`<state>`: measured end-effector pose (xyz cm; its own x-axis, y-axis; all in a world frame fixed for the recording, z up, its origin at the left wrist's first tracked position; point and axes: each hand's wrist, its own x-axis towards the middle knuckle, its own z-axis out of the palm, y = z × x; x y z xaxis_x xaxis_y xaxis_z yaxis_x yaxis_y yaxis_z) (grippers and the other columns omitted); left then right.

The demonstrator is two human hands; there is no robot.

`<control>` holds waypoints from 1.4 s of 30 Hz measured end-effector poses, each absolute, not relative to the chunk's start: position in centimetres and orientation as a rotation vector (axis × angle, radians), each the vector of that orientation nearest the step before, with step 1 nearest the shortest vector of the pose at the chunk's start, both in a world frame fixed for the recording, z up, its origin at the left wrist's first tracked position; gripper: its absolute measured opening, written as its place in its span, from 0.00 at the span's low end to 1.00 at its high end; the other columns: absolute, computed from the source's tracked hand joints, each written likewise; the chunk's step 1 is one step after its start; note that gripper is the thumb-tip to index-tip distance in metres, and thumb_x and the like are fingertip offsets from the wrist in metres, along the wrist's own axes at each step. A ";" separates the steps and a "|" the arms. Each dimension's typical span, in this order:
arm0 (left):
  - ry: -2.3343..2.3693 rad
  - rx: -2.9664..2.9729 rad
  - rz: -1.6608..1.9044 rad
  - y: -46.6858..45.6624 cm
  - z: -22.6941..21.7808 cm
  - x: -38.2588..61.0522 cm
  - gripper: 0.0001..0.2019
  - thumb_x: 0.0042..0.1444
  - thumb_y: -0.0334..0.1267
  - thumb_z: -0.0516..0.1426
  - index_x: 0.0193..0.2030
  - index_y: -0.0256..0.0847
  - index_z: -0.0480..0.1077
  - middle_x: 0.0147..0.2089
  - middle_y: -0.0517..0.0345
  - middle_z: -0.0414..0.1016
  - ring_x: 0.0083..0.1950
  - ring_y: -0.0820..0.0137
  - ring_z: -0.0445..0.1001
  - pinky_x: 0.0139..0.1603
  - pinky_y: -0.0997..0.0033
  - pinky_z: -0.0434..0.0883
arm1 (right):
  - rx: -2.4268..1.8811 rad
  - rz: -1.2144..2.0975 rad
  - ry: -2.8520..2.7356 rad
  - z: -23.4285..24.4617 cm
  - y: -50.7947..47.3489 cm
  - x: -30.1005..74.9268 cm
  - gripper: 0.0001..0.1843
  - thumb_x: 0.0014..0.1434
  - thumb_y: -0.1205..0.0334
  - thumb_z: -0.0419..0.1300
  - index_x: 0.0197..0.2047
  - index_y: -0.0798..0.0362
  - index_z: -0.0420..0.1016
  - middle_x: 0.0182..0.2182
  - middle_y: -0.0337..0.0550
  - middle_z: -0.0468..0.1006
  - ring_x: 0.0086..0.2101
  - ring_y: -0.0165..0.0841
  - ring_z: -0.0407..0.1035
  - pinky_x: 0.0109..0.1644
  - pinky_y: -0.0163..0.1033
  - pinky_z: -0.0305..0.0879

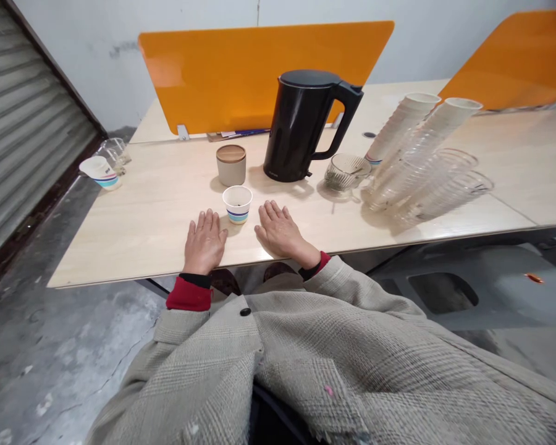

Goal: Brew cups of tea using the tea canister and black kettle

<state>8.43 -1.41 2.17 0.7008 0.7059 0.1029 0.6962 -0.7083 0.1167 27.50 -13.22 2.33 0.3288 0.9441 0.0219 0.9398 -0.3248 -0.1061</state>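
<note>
My left hand (204,241) lies flat on the pale wooden table (134,228), palm down, fingers stretched out. Palm down too, my right hand (280,230) rests near the table's front edge with its fingers extended. Between and slightly beyond the two hands stands a small paper cup (238,207) with blue stripes and some dark bits inside; neither hand touches it. Behind the cup is a grey canister (231,168) with a wooden lid. A black electric kettle (299,127), lid down and handle to the right, stands farther back.
Right of the kettle sits a ribbed glass cup (346,173) holding dark bits. Stacks of paper cups (403,120) and clear plastic cups (438,185) stand beyond it. Another paper cup (101,173) is at the left edge. An orange divider (222,80) runs along the back.
</note>
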 end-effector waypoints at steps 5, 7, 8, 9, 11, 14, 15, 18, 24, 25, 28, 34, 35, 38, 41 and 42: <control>1.181 2.824 0.153 -1.6 2.5 8.6 0.34 0.75 0.45 0.40 0.82 0.29 0.53 0.85 0.43 0.47 0.87 0.52 0.46 0.85 0.41 0.48 | -2.482 0.086 -1.760 2.8 -13.2 27.3 0.38 0.77 0.54 0.44 0.81 0.71 0.51 0.81 0.67 0.48 0.80 0.55 0.41 0.82 0.65 0.41; 1.186 2.822 0.149 -1.6 2.5 8.6 0.34 0.75 0.45 0.40 0.82 0.30 0.53 0.85 0.43 0.47 0.87 0.52 0.46 0.85 0.42 0.48 | -2.493 0.097 -1.755 2.9 -13.2 27.3 0.38 0.77 0.54 0.44 0.81 0.71 0.51 0.81 0.67 0.48 0.80 0.55 0.41 0.82 0.65 0.42; 1.184 2.822 0.154 -1.6 2.5 8.6 0.34 0.75 0.45 0.40 0.82 0.30 0.53 0.85 0.43 0.48 0.87 0.52 0.46 0.85 0.41 0.48 | -2.499 0.100 -1.753 2.9 -13.2 27.3 0.38 0.77 0.54 0.44 0.81 0.70 0.51 0.81 0.67 0.47 0.80 0.55 0.42 0.82 0.65 0.42; 1.180 2.822 0.164 -1.5 2.4 8.6 0.34 0.75 0.45 0.40 0.82 0.30 0.53 0.85 0.43 0.48 0.87 0.52 0.47 0.85 0.41 0.49 | -2.504 0.102 -1.752 2.9 -13.2 27.3 0.38 0.77 0.54 0.44 0.81 0.70 0.51 0.81 0.66 0.47 0.80 0.55 0.42 0.82 0.65 0.42; 1.173 2.822 0.186 -1.5 2.4 8.6 0.34 0.75 0.46 0.41 0.82 0.31 0.54 0.85 0.43 0.49 0.87 0.52 0.47 0.85 0.40 0.49 | -2.505 0.099 -1.752 2.8 -13.1 27.3 0.39 0.77 0.54 0.44 0.81 0.70 0.51 0.81 0.66 0.47 0.80 0.54 0.42 0.82 0.65 0.42; 1.169 2.818 0.180 -1.5 2.4 8.6 0.34 0.75 0.46 0.41 0.82 0.32 0.53 0.85 0.44 0.48 0.87 0.52 0.47 0.85 0.40 0.49 | -2.495 0.076 -1.750 2.5 -13.1 27.4 0.38 0.77 0.54 0.44 0.81 0.69 0.51 0.81 0.66 0.48 0.80 0.54 0.42 0.82 0.65 0.42; 1.170 2.817 0.168 -1.5 2.5 8.6 0.34 0.75 0.45 0.41 0.82 0.31 0.53 0.85 0.44 0.48 0.87 0.52 0.46 0.85 0.40 0.48 | -2.491 0.069 -1.750 2.3 -13.1 27.5 0.38 0.77 0.54 0.44 0.81 0.69 0.51 0.81 0.66 0.48 0.80 0.54 0.42 0.82 0.65 0.42; 1.182 2.821 0.145 -1.7 2.7 8.6 0.34 0.76 0.45 0.40 0.82 0.31 0.52 0.86 0.44 0.47 0.87 0.52 0.46 0.85 0.41 0.48 | -2.477 0.057 -1.758 2.0 -13.0 27.6 0.38 0.77 0.53 0.44 0.81 0.70 0.52 0.81 0.67 0.48 0.80 0.55 0.42 0.82 0.64 0.42; 1.197 2.833 0.104 -2.0 3.1 8.7 0.34 0.76 0.45 0.40 0.82 0.29 0.51 0.86 0.44 0.47 0.87 0.53 0.45 0.86 0.42 0.47 | -2.422 0.026 -1.766 1.3 -12.8 28.0 0.39 0.76 0.54 0.46 0.80 0.73 0.53 0.80 0.70 0.50 0.80 0.57 0.44 0.82 0.63 0.43; 1.203 2.830 0.091 -2.0 3.2 8.8 0.34 0.76 0.45 0.40 0.82 0.30 0.51 0.86 0.44 0.46 0.87 0.53 0.44 0.86 0.42 0.46 | -2.413 0.019 -1.768 1.2 -12.8 28.0 0.39 0.76 0.54 0.46 0.80 0.73 0.53 0.80 0.70 0.50 0.79 0.57 0.44 0.82 0.63 0.44; 1.216 2.817 0.049 -2.0 3.4 8.9 0.34 0.76 0.45 0.39 0.83 0.30 0.50 0.86 0.44 0.45 0.87 0.54 0.43 0.86 0.43 0.46 | -2.400 0.017 -1.773 1.0 -12.8 28.2 0.39 0.76 0.54 0.46 0.79 0.73 0.53 0.80 0.71 0.50 0.79 0.58 0.44 0.82 0.64 0.44; 1.233 2.827 0.014 -1.8 3.5 9.0 0.33 0.76 0.45 0.40 0.83 0.31 0.51 0.86 0.44 0.46 0.87 0.54 0.44 0.86 0.44 0.49 | -2.392 0.017 -1.774 1.2 -12.9 28.1 0.39 0.77 0.52 0.47 0.79 0.74 0.54 0.79 0.72 0.51 0.79 0.59 0.44 0.82 0.64 0.44; 1.234 2.831 0.019 -1.8 3.5 9.0 0.33 0.76 0.45 0.40 0.83 0.31 0.51 0.86 0.43 0.46 0.87 0.54 0.45 0.85 0.43 0.49 | -2.394 0.019 -1.769 1.2 -12.9 28.1 0.39 0.77 0.53 0.47 0.79 0.74 0.54 0.79 0.72 0.51 0.79 0.59 0.44 0.82 0.64 0.44; 1.230 2.837 0.052 -1.8 3.2 9.0 0.33 0.76 0.44 0.40 0.82 0.31 0.52 0.86 0.43 0.47 0.87 0.53 0.46 0.85 0.42 0.50 | -2.397 0.031 -1.761 1.3 -12.9 28.0 0.39 0.77 0.53 0.47 0.79 0.75 0.54 0.79 0.72 0.50 0.79 0.59 0.44 0.82 0.63 0.43; 1.225 2.840 0.083 -1.8 3.0 9.0 0.33 0.76 0.44 0.40 0.82 0.31 0.52 0.86 0.43 0.47 0.87 0.53 0.46 0.85 0.42 0.49 | -2.381 0.029 -1.764 1.3 -12.9 28.0 0.39 0.77 0.53 0.47 0.79 0.75 0.54 0.80 0.72 0.50 0.79 0.58 0.44 0.82 0.63 0.43; 1.225 2.840 0.091 -1.8 3.0 9.0 0.33 0.76 0.44 0.40 0.82 0.31 0.52 0.86 0.44 0.47 0.87 0.53 0.46 0.85 0.42 0.49 | -2.375 0.027 -1.767 1.2 -12.9 28.0 0.39 0.77 0.53 0.47 0.79 0.75 0.54 0.80 0.72 0.50 0.79 0.58 0.44 0.82 0.63 0.44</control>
